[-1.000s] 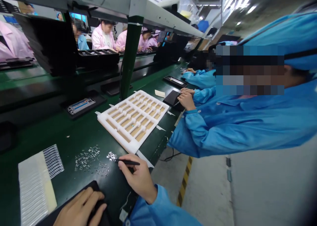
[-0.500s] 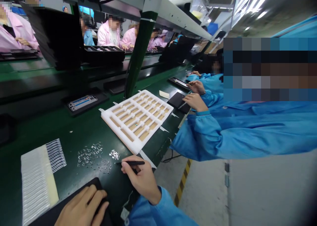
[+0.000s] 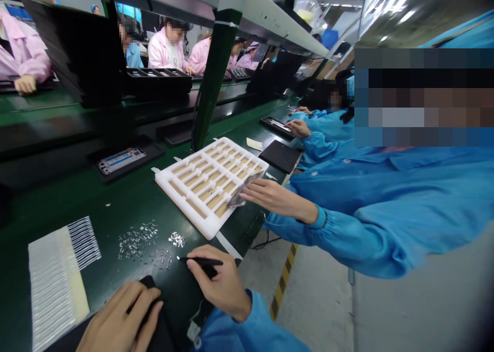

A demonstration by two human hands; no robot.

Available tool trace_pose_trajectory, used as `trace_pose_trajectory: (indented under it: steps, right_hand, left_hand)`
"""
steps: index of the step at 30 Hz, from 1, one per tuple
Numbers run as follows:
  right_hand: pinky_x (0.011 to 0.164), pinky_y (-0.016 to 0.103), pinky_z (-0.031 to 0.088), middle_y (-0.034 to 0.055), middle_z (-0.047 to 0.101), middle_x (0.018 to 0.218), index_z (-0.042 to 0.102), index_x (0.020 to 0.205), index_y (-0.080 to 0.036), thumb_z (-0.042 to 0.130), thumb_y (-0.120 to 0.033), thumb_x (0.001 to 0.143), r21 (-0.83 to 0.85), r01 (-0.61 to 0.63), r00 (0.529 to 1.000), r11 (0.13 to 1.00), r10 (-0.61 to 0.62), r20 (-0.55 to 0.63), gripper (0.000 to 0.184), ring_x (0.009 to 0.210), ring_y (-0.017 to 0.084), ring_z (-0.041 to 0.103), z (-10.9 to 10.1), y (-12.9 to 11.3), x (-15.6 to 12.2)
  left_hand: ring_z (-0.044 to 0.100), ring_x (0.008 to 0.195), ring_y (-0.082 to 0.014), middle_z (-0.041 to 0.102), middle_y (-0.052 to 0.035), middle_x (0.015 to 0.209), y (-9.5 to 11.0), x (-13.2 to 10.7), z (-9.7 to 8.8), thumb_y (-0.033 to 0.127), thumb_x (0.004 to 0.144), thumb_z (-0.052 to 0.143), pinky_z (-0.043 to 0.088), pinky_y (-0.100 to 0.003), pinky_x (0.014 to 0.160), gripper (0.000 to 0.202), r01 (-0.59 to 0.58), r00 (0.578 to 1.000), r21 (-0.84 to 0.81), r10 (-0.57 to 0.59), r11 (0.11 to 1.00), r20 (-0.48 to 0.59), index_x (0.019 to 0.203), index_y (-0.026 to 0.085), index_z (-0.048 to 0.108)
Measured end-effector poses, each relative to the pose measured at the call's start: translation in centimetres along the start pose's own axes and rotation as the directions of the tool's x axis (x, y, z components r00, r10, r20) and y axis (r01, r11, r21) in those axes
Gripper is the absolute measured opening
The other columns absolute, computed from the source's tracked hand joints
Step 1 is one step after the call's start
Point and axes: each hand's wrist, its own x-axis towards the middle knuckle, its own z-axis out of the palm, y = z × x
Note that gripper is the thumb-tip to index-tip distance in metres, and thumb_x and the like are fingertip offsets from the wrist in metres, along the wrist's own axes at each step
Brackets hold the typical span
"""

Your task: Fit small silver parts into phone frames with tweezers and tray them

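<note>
My right hand point(image 3: 222, 285) is closed on black tweezers point(image 3: 200, 261), their tip just below a small heap of tiny silver parts point(image 3: 176, 239) on the green bench. More of these silver parts point(image 3: 137, 239) are scattered to the left. My left hand point(image 3: 119, 318) rests with fingers loosely spread on a flat black device point(image 3: 152, 336) at the bottom edge. A white foam tray point(image 3: 210, 182) with several slots lies beyond the parts.
A co-worker's hand point(image 3: 276, 197) in a blue sleeve reaches onto the foam tray with a small clear bag point(image 3: 243, 190). A white strip sheet point(image 3: 57, 275) lies left. A green post point(image 3: 212, 79) stands behind the tray. A phone in a black jig point(image 3: 121, 160) sits on the belt.
The co-worker's hand has come from the black pad over to the foam tray's near corner with a clear bag. My tweezers tip has drawn slightly back from the silver heap.
</note>
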Motion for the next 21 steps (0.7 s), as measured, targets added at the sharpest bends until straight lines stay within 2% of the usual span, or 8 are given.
trace_pose_trajectory:
  steps: [4, 7, 10, 13, 18, 21]
  right_hand:
    - [0.072, 0.030, 0.064, 0.0082, 0.082, 0.088, 0.083, 0.094, -0.020, 0.072, -0.019, 0.097, 0.040, -0.014, 1.000, 0.999, 0.014, 0.002, 0.011, 0.078, 0.022, 0.080, -0.1, -0.1, 0.1]
    - [0.065, 0.029, 0.065, 0.0089, 0.080, 0.086, 0.082, 0.093, -0.018, 0.072, -0.026, 0.098, 0.173, -0.170, 0.985, 0.970, 0.167, 0.031, 0.014, 0.070, 0.021, 0.078, 0.7, -0.2, 0.5]
    - [0.061, 0.029, 0.065, 0.0075, 0.077, 0.078, 0.080, 0.093, -0.015, 0.076, -0.038, 0.096, 0.327, -0.370, 0.929, 0.869, 0.347, 0.129, 0.023, 0.063, 0.020, 0.077, 2.5, -0.3, 1.5]
    - [0.052, 0.025, 0.060, 0.0040, 0.073, 0.067, 0.078, 0.091, -0.014, 0.081, -0.046, 0.089, 0.358, -0.477, 0.879, 0.803, 0.430, 0.207, 0.032, 0.056, 0.019, 0.073, 4.4, -0.2, 2.8]
    - [0.040, 0.019, 0.044, -0.0011, 0.066, 0.057, 0.078, 0.089, -0.014, 0.078, -0.048, 0.092, 0.299, -0.482, 0.873, 0.823, 0.424, 0.240, 0.033, 0.040, 0.013, 0.061, 5.5, 0.0, 3.8]
    - [0.037, 0.019, 0.041, -0.0016, 0.066, 0.057, 0.078, 0.089, -0.015, 0.075, -0.047, 0.094, 0.258, -0.462, 0.880, 0.848, 0.402, 0.253, 0.032, 0.036, 0.011, 0.057, 5.4, 0.0, 4.0]
  left_hand:
    - [0.071, 0.095, -0.0226, 0.071, -0.0053, 0.108, -1.4, -0.1, 0.0, 0.045, 0.111, 0.050, 0.057, -0.035, 0.083, 0.029, 0.073, 0.997, 0.103, -0.071, 0.992, -0.016, 0.123, 0.028, 0.070]
    - [0.065, 0.103, -0.0294, 0.066, -0.0110, 0.116, -2.3, 0.2, 0.1, 0.051, 0.107, 0.055, 0.054, -0.042, 0.085, 0.038, 0.126, 0.992, 0.185, -0.125, 0.975, -0.018, 0.130, 0.025, 0.068]
    - [0.061, 0.108, -0.0340, 0.061, -0.0150, 0.123, -3.1, 0.2, 0.4, 0.052, 0.103, 0.059, 0.053, -0.048, 0.087, 0.045, 0.144, 0.989, 0.245, -0.147, 0.959, -0.005, 0.137, 0.024, 0.067]
    - [0.059, 0.112, -0.0366, 0.058, -0.0164, 0.130, -3.6, 0.1, 0.7, 0.050, 0.101, 0.060, 0.052, -0.052, 0.088, 0.049, 0.158, 0.986, 0.284, -0.168, 0.946, 0.011, 0.144, 0.029, 0.065]
    - [0.057, 0.122, -0.0379, 0.056, -0.0149, 0.140, -3.5, 0.2, 0.7, 0.049, 0.101, 0.058, 0.053, -0.054, 0.092, 0.048, 0.159, 0.981, 0.303, -0.185, 0.939, 0.057, 0.148, 0.040, 0.065]
    - [0.057, 0.123, -0.0391, 0.057, -0.0157, 0.141, -3.3, 0.5, 0.5, 0.049, 0.100, 0.059, 0.054, -0.056, 0.093, 0.046, 0.153, 0.980, 0.301, -0.183, 0.941, 0.076, 0.144, 0.039, 0.069]
